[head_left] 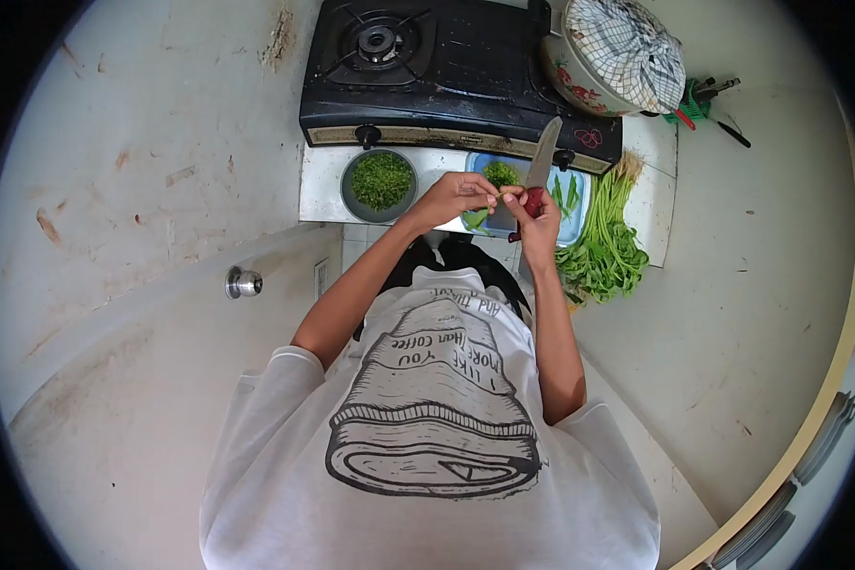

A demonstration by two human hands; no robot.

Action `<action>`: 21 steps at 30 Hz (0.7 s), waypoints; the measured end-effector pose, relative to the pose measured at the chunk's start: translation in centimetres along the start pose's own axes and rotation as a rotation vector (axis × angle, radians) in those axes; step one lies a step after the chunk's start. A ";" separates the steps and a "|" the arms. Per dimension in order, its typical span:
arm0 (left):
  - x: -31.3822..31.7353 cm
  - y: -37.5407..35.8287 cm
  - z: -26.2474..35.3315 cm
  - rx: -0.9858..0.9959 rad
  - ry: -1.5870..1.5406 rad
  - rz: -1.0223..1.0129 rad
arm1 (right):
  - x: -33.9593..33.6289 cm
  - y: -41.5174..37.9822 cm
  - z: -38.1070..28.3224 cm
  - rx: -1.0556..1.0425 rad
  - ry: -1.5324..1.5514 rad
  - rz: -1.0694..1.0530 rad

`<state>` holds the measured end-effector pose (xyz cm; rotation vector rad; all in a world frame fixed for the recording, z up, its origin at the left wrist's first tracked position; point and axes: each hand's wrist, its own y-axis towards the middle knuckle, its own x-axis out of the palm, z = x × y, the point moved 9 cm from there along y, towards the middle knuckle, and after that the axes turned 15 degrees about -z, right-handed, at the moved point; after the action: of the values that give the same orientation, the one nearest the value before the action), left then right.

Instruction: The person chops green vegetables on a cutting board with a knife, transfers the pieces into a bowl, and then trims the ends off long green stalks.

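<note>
My right hand [539, 218] is closed around the red handle of a kitchen knife [542, 157], whose blade points up and away from me. Thumb and finger of that hand also meet a thin pale stem at my left fingertips. My left hand [454, 200] pinches this stem, and a green leaf [475, 219] shows just below the fingers. Under both hands lies a blue tray [574, 228] with a heap of chopped greens [501, 174] and some loose leaf pieces [566, 194]. Left of my left hand stands a grey bowl [349, 198] full of finely chopped greens [382, 180].
A black gas stove [465, 109] spans the back of the white counter [318, 195]. On its right burner sits a floral pot [579, 85] topped with a checked cloth [627, 47]. A bunch of leafy greens [610, 242] hangs over the counter's front edge. A green basket [698, 100] holds utensils.
</note>
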<state>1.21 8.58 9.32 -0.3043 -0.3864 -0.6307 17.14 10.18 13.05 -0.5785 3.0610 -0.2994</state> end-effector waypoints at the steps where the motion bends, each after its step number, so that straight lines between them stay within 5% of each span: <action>1: -0.3 0.0 -0.2 -0.004 0.019 0.042 | -0.5 0.1 0.1 -0.041 -0.030 0.003; 4: -1.4 -0.6 -0.6 -0.004 0.077 0.176 | -1.9 0.3 2.7 0.014 0.024 0.019; 7: -2.7 -2.1 -0.9 0.006 0.132 0.321 | -2.7 0.4 5.3 0.072 -0.428 -0.075; 15: -4.3 -5.7 -4.0 -0.040 0.034 0.597 | 0.4 0.3 9.2 -0.036 -0.861 -0.322; 21: -3.2 -7.1 -4.9 -0.031 -0.029 0.685 | 0.5 1.1 11.5 -0.015 -0.819 -0.360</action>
<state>-4.30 2.86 4.71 -0.4469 -0.2744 0.0398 16.79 8.89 1.61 -0.9590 2.1711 -0.0185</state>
